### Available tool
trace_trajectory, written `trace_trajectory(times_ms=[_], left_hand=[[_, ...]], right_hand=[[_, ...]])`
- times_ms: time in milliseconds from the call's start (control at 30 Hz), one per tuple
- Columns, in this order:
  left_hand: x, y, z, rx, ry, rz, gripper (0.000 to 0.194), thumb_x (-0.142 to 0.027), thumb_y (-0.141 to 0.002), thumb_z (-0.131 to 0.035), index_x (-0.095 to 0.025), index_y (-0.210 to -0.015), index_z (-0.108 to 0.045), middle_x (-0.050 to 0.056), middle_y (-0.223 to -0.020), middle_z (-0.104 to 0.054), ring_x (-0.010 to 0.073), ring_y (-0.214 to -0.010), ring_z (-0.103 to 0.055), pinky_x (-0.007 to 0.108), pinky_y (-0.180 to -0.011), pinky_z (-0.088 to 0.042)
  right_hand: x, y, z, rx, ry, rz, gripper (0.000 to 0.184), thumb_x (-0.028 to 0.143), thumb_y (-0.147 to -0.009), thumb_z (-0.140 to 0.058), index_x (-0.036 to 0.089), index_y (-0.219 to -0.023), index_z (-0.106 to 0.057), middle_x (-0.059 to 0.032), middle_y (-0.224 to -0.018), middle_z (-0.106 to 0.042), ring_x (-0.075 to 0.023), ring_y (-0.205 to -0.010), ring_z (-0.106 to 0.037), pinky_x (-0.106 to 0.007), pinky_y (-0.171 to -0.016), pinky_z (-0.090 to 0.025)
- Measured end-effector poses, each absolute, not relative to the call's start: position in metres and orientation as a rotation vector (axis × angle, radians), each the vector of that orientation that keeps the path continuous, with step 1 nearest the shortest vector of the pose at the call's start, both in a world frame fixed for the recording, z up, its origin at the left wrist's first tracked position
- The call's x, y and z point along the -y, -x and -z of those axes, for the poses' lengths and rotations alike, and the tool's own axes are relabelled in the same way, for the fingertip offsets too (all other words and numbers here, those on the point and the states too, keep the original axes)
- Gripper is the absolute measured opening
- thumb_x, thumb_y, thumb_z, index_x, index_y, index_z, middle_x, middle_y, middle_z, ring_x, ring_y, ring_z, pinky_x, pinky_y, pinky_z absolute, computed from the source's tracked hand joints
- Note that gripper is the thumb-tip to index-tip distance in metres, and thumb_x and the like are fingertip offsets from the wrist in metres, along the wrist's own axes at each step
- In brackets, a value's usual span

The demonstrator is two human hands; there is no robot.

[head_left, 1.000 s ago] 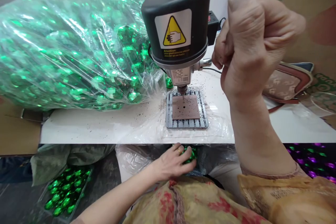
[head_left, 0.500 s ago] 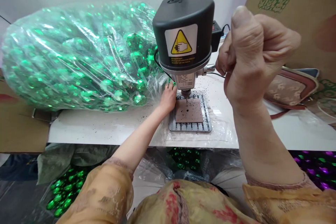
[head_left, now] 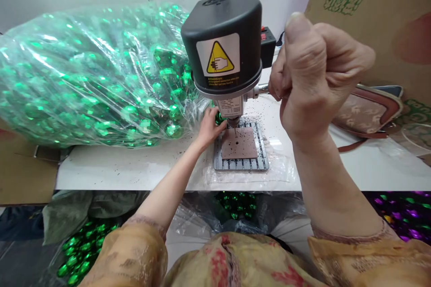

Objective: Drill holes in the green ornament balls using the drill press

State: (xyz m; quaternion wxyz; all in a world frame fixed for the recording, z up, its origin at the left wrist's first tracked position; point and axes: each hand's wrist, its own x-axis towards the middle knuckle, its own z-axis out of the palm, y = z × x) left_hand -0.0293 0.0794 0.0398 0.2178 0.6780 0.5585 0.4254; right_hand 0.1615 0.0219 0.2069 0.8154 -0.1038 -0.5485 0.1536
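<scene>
1 green ball [head_left: 218, 119] sits at the left edge of the slotted base plate [head_left: 262, 163], between the left hand's [head_left: 210, 126] thumb and fingers, which are apart; whether they grip it, I cannot tell. The right hand [head_left: 313, 76] has its fingers curled around the metal lever [head_left: 263, 89] of the drill press [head_left: 222, 40]. A brown board [head_left: 247, 145] with 1 dark hole lies on the plate, near the front edge of the white table [head_left: 134, 170].
</scene>
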Motion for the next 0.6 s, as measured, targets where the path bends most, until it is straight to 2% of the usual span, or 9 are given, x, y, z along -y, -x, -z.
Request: trace_trajectory(times_ms=[133,267,467,533,600], left_hand=[[-0.037,0.028,-0.038,-1.269,-1.327,-1.206,0.051,-0.051,-0.081,-0.073,-0.020,-0.118,-0.060,0.001,-0.085,-0.066,0.0109,-0.063,-0.062,0.021,-0.053,-0.048],[-0.012,0.022,-0.034,-1.198,-1.144,-1.182,0.061,-0.057,-0.076,-0.077,-0.019,-0.120,-0.060,-0.004,-0.067,-0.059,0.0064,-0.049,-0.053,0.017,-0.042,-0.036],[-0.009,0.013,-0.034,-1.205,-1.176,-1.192,0.062,-0.061,-0.073,-0.079,-0.020,-0.116,-0.063,-0.005,-0.060,-0.054,0.0066,-0.048,-0.049,0.018,-0.040,-0.031],[-0.010,0.011,-0.035,-1.210,-1.205,-1.189,0.061,-0.062,-0.073,-0.079,-0.020,-0.115,-0.064,-0.004,-0.063,-0.056,0.0069,-0.050,-0.050,0.019,-0.042,-0.033],[-0.009,0.010,-0.033,-1.211,-1.245,-1.193,0.059,-0.061,-0.074,-0.079,-0.020,-0.115,-0.064,-0.002,-0.069,-0.062,0.0086,-0.056,-0.055,0.019,-0.047,-0.039]], right_hand=[[-0.018,-0.161,-0.207,1.188,0.344,-0.309,0.054,0.047,-0.088,-0.062,0.020,-0.053,-0.031,0.0061,-0.048,-0.025,-0.0055,-0.042,-0.029,-0.030,-0.048,-0.019],[-0.015,-0.160,-0.209,1.153,0.336,-0.347,0.058,0.060,-0.082,-0.062,0.021,-0.052,-0.031,0.0057,-0.049,-0.023,-0.0056,-0.042,-0.028,-0.030,-0.049,-0.019],[-0.017,-0.160,-0.207,1.173,0.381,-0.307,0.057,0.053,-0.086,-0.062,0.020,-0.054,-0.028,0.0057,-0.051,-0.020,-0.0051,-0.045,-0.023,-0.028,-0.051,-0.018],[-0.017,-0.160,-0.207,1.175,0.378,-0.303,0.057,0.050,-0.086,-0.063,0.020,-0.053,-0.028,0.0055,-0.050,-0.021,-0.0051,-0.045,-0.024,-0.028,-0.051,-0.019],[-0.016,-0.160,-0.207,1.174,0.395,-0.296,0.059,0.056,-0.085,-0.062,0.020,-0.053,-0.028,0.0054,-0.049,-0.022,-0.0052,-0.043,-0.026,-0.029,-0.050,-0.019]])
